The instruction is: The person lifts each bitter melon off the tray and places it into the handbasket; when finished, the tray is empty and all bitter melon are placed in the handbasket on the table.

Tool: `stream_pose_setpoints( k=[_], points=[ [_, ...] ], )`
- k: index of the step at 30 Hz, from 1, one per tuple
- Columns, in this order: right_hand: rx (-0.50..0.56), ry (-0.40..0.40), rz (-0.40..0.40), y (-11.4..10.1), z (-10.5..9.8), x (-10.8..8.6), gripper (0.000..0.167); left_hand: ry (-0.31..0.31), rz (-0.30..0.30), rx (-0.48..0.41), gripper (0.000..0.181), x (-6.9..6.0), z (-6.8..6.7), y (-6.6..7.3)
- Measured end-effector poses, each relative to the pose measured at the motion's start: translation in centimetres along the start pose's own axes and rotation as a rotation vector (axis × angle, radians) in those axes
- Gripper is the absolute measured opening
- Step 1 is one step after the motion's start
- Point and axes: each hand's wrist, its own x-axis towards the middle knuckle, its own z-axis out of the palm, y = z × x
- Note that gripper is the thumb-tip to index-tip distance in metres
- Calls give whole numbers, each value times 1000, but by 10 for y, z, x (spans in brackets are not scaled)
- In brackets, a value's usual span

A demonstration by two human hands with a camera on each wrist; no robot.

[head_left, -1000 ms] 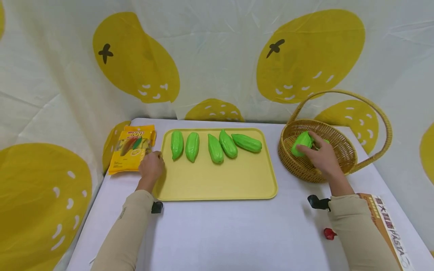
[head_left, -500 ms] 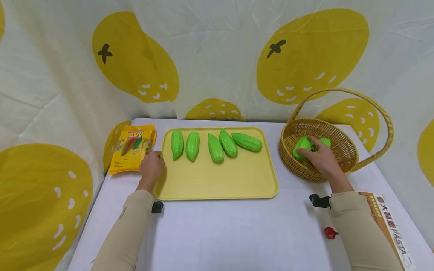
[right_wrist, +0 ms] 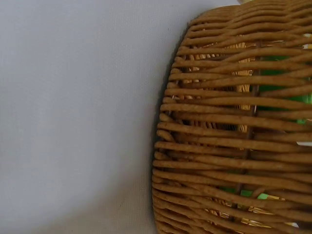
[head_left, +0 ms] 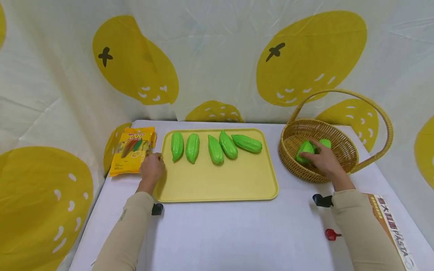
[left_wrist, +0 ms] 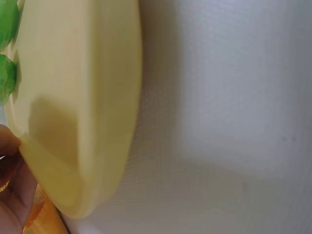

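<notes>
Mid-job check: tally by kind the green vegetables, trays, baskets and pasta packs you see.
Green vegetables: 7 visible, 5 on the tray and 2 in the basket
Tray: 1
Basket: 1
Pasta pack: 1, partly hidden by the sleeve
Total: 10

Right fingers on gourd, inside basket

Yellow tray in downward head and close left-wrist views
</notes>
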Motion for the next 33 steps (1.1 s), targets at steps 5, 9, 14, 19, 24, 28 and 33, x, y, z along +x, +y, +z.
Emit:
stream_pose_setpoints(
  k=[5,9,14,19,24,28,33],
  points=[
    [8,-13,19,5,-3,3,94,-3,-2,7,37,0,0,0],
    [3,-7,15,8,-7,5,92,-11,-2,11,36,0,-1,1],
    [-5,-7,24,14,-11,6,92,-21,-4,13,35,1,-1,1],
    [-15,-16,48,18,-14,8,91,-19,-1,15,36,1,0,1],
    [-30,-16,47,21,-16,9,88,-12,5,10,36,1,1,0],
    [-39,-29,50,22,-17,10,88,-13,-1,7,36,1,1,-1],
    [-27,-38,60,24,-19,11,89,-9,5,1,36,0,1,0]
  ],
)
